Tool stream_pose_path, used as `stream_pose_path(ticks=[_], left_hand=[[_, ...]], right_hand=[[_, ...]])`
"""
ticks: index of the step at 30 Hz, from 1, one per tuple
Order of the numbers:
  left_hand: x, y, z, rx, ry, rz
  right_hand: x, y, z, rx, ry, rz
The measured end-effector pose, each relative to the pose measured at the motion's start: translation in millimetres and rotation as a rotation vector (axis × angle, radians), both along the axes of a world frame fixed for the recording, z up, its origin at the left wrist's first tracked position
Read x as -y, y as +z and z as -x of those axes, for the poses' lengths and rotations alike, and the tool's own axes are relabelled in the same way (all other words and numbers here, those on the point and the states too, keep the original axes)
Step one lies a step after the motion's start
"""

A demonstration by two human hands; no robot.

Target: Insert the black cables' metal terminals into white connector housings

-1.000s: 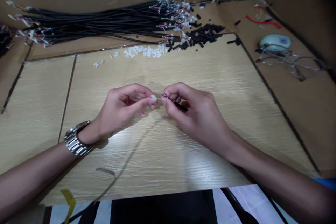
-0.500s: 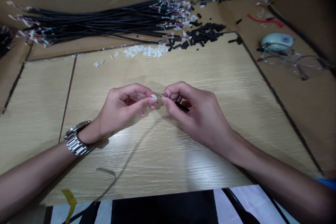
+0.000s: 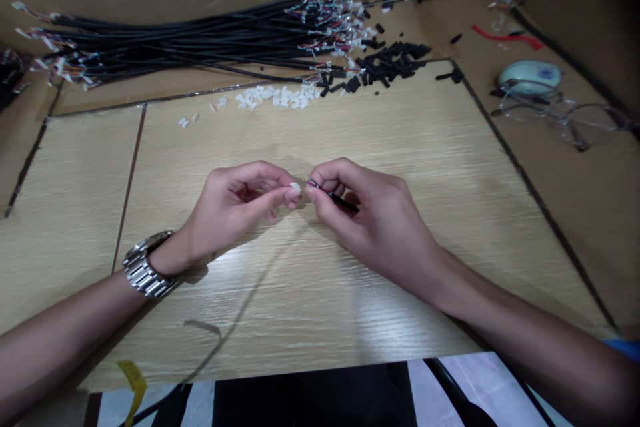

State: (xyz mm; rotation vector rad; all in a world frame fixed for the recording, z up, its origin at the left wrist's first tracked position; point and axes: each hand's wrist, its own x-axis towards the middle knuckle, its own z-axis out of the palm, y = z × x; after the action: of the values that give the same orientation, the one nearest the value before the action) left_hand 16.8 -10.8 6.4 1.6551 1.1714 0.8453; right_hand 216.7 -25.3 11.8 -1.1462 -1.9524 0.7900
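From my end, I see both hands raised over the middle of the counter [image 3: 450,193], a bit nearer its back edge than its front edge. The left hand [image 3: 240,197], with a metal watch [image 3: 149,265] on its wrist, pinches a small white connector [image 3: 295,187] between thumb and index finger. Facing it, the fingers of the right hand [image 3: 373,207] pinch the thin coloured wires [image 3: 313,183] at the end of a black cable [image 3: 345,203], which runs back under the palm. The wire tips point at the connector, just beside it; from here I cannot tell whether they touch. Along the counter's back edge I have a scatter of loose white pieces [image 3: 286,98], and toward the back right corner a heap of short black tubes [image 3: 390,67] lies across that edge. Beyond the back edge I see a long bundle of black cables [image 3: 190,43] with bare wire ends. Past the right edge lie a red strip [image 3: 507,37], a pale mouse [image 3: 530,76] and eyeglasses [image 3: 580,143]. A yellow tag [image 3: 133,383] shows at the front edge, near the left corner.
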Motion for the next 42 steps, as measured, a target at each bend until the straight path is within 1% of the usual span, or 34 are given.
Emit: stream_pose_path(ticks=[9,19,28,33,37,42], left_hand=[[2.7,1.9,-0.2,-0.007,0.024,-0.01],[3.4,3.3,-1.2,0.035,0.013,0.046],[6.1,2.5,-1.6,0.005,0.03,-0.043],[5.9,3.6,-3.2,0.011,0.031,-0.045],[5.8,1.5,-2.4,0.002,0.014,-0.029],[7.7,-0.4,-1.0,0.008,-0.007,-0.074]], right_hand=[[1.8,-4.2,0.6,0.031,0.018,-0.059],[3.3,-6.2,1.0,0.088,0.036,-0.137],[2.9,-9.0,4.1,0.026,0.006,-0.053],[2.4,-8.9,4.8,0.006,0.006,-0.026],[2.4,-7.8,4.9,0.003,-0.001,-0.021],[1.7,-3.7,3.6,0.0,0.021,0.031]])
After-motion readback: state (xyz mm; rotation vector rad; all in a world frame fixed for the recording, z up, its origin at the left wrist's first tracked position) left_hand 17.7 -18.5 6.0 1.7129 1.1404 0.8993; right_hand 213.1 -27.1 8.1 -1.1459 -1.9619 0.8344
